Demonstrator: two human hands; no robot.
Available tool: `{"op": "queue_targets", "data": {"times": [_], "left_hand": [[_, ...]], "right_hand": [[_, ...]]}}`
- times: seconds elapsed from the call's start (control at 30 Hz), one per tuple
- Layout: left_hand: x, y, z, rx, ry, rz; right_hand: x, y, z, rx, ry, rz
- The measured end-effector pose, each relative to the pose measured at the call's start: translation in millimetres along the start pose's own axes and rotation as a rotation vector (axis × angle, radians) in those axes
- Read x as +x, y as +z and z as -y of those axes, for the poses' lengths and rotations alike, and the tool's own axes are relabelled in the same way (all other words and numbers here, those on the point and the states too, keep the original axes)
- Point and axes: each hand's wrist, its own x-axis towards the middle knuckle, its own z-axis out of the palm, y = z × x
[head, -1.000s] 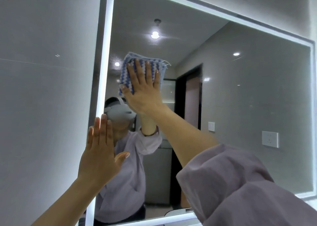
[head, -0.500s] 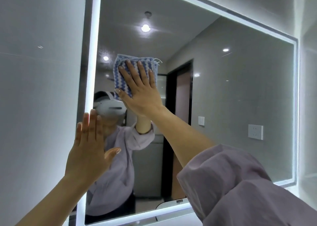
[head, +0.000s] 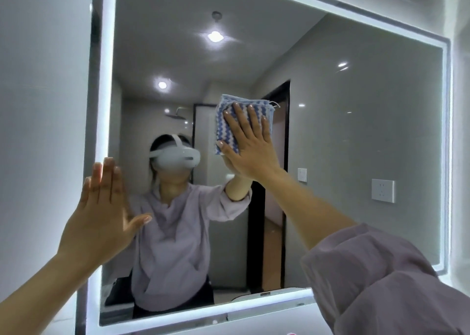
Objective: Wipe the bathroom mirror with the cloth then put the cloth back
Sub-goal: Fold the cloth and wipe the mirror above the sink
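A large wall mirror (head: 356, 131) with a lit white border fills the view. My right hand (head: 250, 147) presses a folded blue-and-white zigzag cloth (head: 230, 124) flat against the glass near the mirror's middle, fingers spread over it. My left hand (head: 101, 215) is flat and open against the mirror's lit left edge, low down, holding nothing. The mirror shows a person in a lilac top wearing a white headset.
Grey tiled wall (head: 38, 105) lies left of the mirror and a narrow strip of wall at the right. A white ledge (head: 267, 319) runs under the mirror's bottom edge. My lilac right sleeve (head: 381, 283) fills the lower right corner.
My right hand has slid the cloth across the glass to the right and down, away from the upper left area. The left hand stays on the mirror's left edge.
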Motion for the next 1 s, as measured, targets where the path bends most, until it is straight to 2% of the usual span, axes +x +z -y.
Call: {"op": "queue_targets", "data": {"times": [0.17,0.43,0.67,1.0], "left_hand": [[1,-20,-16,0.123,0.005,0.035],[2,-42,-110,0.121,0.030,-0.014],[-23,-55,-164,0.170,0.031,0.089],[-27,-63,-233,0.143,-0.034,0.148]], "right_hand": [[-19,1,-49,0.001,-0.055,0.013],[-29,3,-79,0.020,-0.116,-0.002],[-70,9,-124,0.059,-0.124,0.050],[-107,9,-158,0.051,-0.192,0.111]]}}
